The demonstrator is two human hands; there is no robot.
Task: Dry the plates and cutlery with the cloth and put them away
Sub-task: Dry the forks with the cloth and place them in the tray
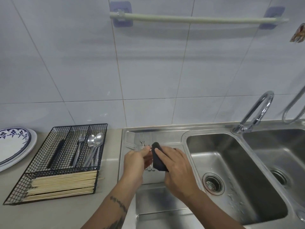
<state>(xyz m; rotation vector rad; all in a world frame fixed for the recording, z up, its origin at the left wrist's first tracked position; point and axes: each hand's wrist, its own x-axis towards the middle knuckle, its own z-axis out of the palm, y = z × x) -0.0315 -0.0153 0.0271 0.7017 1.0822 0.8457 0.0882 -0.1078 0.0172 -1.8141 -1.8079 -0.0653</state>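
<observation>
Over the steel draining board (165, 162) at 6 o'clock, the left hand (136, 162) pinches thin, stiff, likely slippery metal cutlery (143, 144) by its handles while the right hand (176, 166) clasps a soft dark cloth (157, 158) around it.

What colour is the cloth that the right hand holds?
The cloth is black or very dark grey, seen in the head view, held in the right hand.
</observation>
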